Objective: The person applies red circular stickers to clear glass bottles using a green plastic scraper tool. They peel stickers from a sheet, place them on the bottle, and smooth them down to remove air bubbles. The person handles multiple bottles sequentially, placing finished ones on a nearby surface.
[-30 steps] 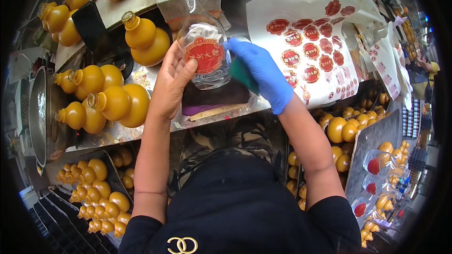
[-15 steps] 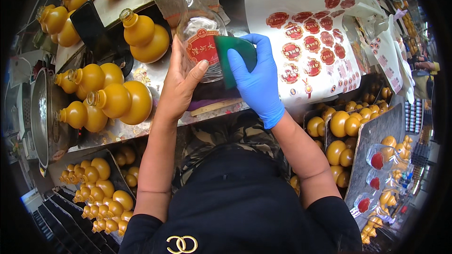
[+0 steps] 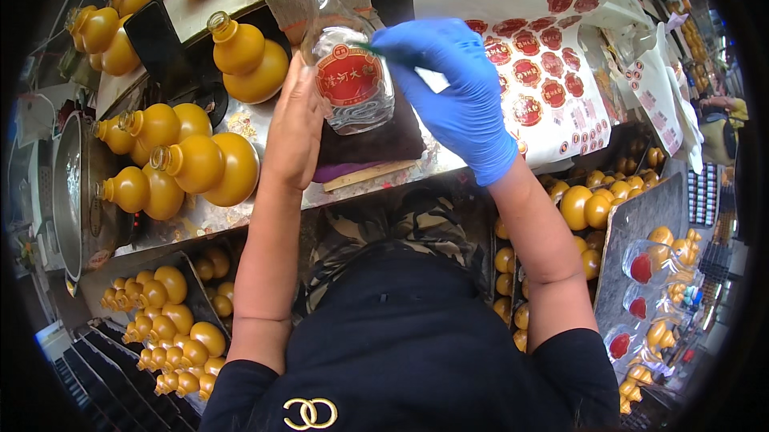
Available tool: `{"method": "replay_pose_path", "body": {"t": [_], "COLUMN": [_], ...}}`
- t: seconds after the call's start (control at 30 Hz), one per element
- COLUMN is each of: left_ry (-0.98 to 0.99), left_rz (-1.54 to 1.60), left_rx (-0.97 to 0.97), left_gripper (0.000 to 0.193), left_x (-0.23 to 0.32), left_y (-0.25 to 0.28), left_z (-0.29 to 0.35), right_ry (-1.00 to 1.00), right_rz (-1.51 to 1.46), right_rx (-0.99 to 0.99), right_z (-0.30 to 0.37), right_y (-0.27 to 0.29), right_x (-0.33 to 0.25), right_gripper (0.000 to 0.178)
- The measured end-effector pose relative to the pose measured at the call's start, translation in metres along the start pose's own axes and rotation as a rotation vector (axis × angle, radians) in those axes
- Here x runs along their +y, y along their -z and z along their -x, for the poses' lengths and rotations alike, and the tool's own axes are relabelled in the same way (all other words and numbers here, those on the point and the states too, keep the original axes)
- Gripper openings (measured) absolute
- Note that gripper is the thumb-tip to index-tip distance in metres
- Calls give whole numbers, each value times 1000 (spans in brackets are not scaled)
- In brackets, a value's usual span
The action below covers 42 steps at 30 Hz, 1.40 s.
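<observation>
A small bottling and labelling workshop, seen from above the worker's bench. Rows of identical amber gourd-shaped bottles [image 3: 210, 166] stand on the metal-topped workbench [image 3: 264, 207] and fill the trays [image 3: 164, 328] below it. Sheets of round red labels [image 3: 545, 79] lie spread across the bench at right, the same kind as on the clear glass bottle [image 3: 350, 79] at the centre. Further gourd bottles fill a bin [image 3: 589, 207] at right, beside packaged pieces with red seals [image 3: 641, 268]. A large steel pot [image 3: 76, 191], possibly for liquid, stands at far left; its contents cannot be seen.
</observation>
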<state>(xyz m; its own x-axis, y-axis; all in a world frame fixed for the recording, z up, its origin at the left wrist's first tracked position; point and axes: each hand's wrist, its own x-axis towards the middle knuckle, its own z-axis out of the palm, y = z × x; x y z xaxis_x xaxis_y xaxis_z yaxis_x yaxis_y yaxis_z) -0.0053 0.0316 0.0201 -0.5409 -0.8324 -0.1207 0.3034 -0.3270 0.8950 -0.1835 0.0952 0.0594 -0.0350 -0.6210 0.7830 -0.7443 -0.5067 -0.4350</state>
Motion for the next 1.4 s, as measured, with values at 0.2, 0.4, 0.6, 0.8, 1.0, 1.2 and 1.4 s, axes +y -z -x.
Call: {"method": "replay_pose_path", "body": {"t": [0.2, 0.4, 0.6, 0.8, 1.0, 1.2, 1.4], "left_ry": [-84, -103, -174, -189, -139, -89, -239], "left_rz": [-55, -71, -223, -319, -347, -318, -356], "left_rx": [-93, -115, -228, -88, -167, 19, 58], "left_gripper": [60, 75, 105, 70, 74, 72, 70], "left_x": [-3, -2, -6, -4, -4, 2, -3], "left_y": [1, -3, 3, -14, -11, -24, -4], "left_z": [2, -1, -2, 2, 2, 12, -9], "right_ry": [135, -111, -980, -702, -719, -767, -576], "right_rz": [91, -105, -578, -321, -218, -224, -428], "right_rx": [-343, -496, 121, -11, 87, 90, 178], "right_z": [13, 34, 30, 31, 54, 57, 27], "right_y": [9, 26, 9, -32, -30, -21, -23], "right_x": [-13, -19, -24, -34, -33, -25, -31], "right_gripper": [21, 20, 24, 39, 40, 38, 35]}}
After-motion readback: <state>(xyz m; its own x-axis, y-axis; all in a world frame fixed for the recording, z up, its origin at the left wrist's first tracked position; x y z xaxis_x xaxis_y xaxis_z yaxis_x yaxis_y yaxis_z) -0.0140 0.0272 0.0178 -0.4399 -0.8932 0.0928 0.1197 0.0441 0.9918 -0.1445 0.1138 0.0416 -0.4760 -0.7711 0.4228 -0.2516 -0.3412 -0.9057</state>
